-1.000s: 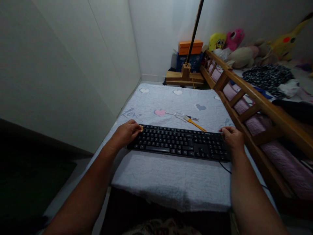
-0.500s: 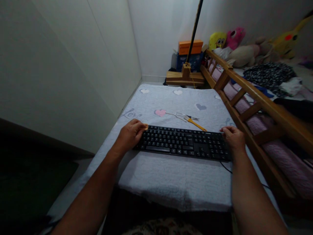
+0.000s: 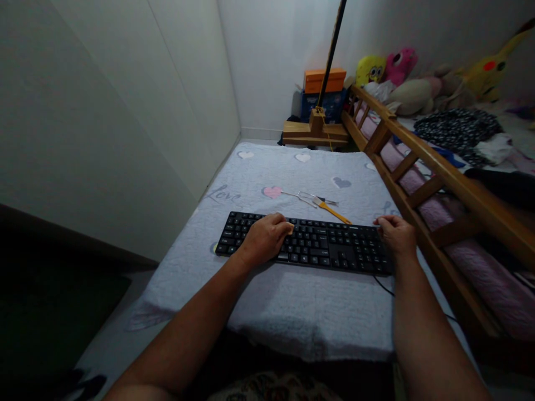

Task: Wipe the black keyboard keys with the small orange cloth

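A black keyboard (image 3: 317, 245) lies across the cloth-covered surface, its cable running off at the right. My left hand (image 3: 267, 236) is over the left-middle keys, fingers closed on a small orange-tan piece (image 3: 290, 228); whether it is sponge or cloth I cannot tell. At the keyboard's right end is my right hand (image 3: 397, 234), its fingers drawn together and gripping that edge. Behind the keyboard lie a brush with a yellow handle (image 3: 334, 213) and a thin wire tool (image 3: 307, 199). Part of the keys is hidden under my left hand.
A pale blue bedsheet-like cloth (image 3: 292, 312) with hearts covers the surface. Along the right runs a wooden bed rail (image 3: 438, 161), with plush toys and clothes beyond it. A pale panel (image 3: 125, 111) stands at the left. At the back are a wooden stand (image 3: 313, 133) and boxes (image 3: 324, 81).
My left hand has moved right, from the keyboard's left end to over its left-middle keys, carrying the small orange-tan piece. My right hand stays at the right end.
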Available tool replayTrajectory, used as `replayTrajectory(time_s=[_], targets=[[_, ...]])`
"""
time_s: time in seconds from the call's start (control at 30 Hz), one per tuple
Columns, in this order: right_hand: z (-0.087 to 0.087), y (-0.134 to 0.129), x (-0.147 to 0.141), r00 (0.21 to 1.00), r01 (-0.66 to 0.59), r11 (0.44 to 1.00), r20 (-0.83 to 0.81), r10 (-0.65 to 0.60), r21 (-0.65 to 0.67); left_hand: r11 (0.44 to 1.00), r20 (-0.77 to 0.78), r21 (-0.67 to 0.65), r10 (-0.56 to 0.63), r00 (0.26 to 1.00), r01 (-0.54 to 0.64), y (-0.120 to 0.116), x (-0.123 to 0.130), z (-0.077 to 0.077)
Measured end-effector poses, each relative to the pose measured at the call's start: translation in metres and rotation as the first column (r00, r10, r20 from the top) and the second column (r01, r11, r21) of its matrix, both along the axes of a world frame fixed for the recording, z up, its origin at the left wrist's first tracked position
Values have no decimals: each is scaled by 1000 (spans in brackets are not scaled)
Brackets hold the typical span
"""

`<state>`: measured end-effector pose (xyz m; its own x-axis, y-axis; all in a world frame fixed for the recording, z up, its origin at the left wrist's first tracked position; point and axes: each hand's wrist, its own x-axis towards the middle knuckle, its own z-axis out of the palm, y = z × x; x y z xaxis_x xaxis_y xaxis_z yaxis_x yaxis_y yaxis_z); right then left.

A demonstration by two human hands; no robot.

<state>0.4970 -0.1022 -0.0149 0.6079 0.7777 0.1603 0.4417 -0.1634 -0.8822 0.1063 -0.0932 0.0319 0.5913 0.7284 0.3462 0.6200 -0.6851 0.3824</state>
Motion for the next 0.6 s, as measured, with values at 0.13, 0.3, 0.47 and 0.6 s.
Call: replayTrajectory(time_s=[0.13, 0.3, 0.47, 0.6], targets=[[5, -1, -4, 1000, -1, 1000, -29, 0, -11, 1000, -22, 12, -12, 1000, 12, -2, -1, 0], [7, -1, -6, 1000, 8, 1000, -21, -8, 5, 1000, -52, 15, -7, 999, 8, -1, -6, -2], [7, -1, -6, 1000, -1, 1000, -24, 1, 2, 999, -72, 13, 49, 996, -48, 0, -12, -4], [6, -1, -4, 1000, 4, 1000, -16, -5, -25, 996, -54, 10, 93, 994, -93, 2, -20, -4]])
